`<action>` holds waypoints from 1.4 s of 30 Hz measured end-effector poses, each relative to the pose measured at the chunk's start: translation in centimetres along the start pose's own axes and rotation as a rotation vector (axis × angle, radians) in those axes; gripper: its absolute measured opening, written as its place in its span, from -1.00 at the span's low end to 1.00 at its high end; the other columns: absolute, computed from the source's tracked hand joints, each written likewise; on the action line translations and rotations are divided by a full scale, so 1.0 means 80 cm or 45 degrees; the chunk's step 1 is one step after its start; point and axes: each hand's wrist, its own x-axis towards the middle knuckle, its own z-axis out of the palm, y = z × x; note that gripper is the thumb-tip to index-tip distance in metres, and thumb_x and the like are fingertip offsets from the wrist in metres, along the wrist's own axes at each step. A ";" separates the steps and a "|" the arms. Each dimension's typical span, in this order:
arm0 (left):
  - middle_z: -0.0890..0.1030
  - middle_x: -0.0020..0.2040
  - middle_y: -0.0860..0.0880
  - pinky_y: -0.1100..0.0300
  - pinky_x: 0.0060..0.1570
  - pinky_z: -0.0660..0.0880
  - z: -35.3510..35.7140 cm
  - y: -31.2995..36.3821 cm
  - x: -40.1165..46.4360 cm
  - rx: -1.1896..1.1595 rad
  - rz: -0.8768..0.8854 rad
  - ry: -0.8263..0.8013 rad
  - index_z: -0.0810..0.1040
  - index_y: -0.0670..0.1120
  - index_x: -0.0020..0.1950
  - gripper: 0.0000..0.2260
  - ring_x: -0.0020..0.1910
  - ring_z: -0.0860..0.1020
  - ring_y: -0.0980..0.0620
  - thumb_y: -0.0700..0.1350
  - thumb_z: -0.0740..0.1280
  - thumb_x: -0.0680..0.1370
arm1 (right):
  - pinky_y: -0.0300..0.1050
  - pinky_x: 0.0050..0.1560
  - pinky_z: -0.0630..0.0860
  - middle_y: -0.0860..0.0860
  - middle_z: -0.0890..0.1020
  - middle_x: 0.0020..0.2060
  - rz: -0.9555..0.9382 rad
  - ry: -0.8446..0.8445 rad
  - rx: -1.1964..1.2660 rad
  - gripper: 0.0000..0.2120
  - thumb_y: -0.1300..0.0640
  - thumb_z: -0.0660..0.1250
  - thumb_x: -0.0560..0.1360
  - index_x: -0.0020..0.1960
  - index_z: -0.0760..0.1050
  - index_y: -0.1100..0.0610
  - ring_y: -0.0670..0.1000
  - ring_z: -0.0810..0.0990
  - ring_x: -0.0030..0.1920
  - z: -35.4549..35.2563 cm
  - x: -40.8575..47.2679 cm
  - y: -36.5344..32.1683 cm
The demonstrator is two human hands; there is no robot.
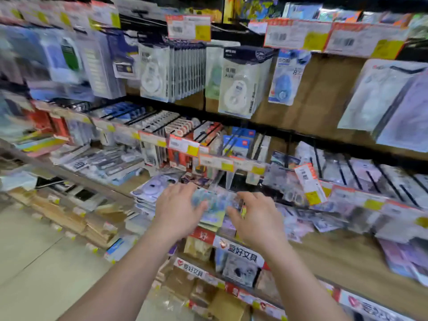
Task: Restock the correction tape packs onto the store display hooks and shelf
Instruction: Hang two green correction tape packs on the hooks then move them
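Both hands (217, 213) amid perhaps blurred packs (213, 205)

Both bare forearms reached forward side by side, the left hand (178, 210) and right hand (257, 218) palm-down and close together, fingers (234, 214) curled inward toward each other, blurred.

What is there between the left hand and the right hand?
In the head view, a blurred bluish pack lies between the left hand and the right hand. Both hands touch its sides. Whether either hand grips it cannot be told.
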 end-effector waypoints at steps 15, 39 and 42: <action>0.46 0.37 -0.09 0.02 0.31 0.39 0.077 -0.106 0.038 -0.198 -0.248 -0.413 0.35 -0.01 0.48 -0.45 0.36 0.40 -0.13 0.22 0.26 0.56 | -0.11 -0.07 0.55 -0.01 0.60 0.23 0.393 -0.394 0.246 -0.47 -0.19 0.20 0.60 0.47 0.33 0.04 0.04 0.63 0.01 0.107 0.032 -0.009; 0.50 0.30 -0.12 0.00 0.21 0.36 0.196 -0.127 0.169 0.071 -0.571 -0.284 0.38 -0.09 0.37 -0.52 0.29 0.42 -0.22 0.18 0.21 0.57 | -0.18 -0.04 0.45 0.14 0.61 0.08 0.653 -0.575 0.517 -0.29 -0.22 0.30 0.54 0.45 0.28 0.28 0.05 0.55 -0.09 0.204 0.207 0.020; 0.48 0.30 -0.17 -0.01 0.26 0.32 0.199 -0.127 0.169 0.093 -0.664 -0.287 0.40 -0.14 0.35 -0.45 0.33 0.37 -0.21 0.24 0.23 0.55 | 0.01 0.05 0.58 0.22 0.63 0.07 0.712 -0.567 0.607 -0.35 -0.16 0.37 0.52 0.32 0.39 0.37 0.13 0.60 -0.11 0.203 0.210 0.026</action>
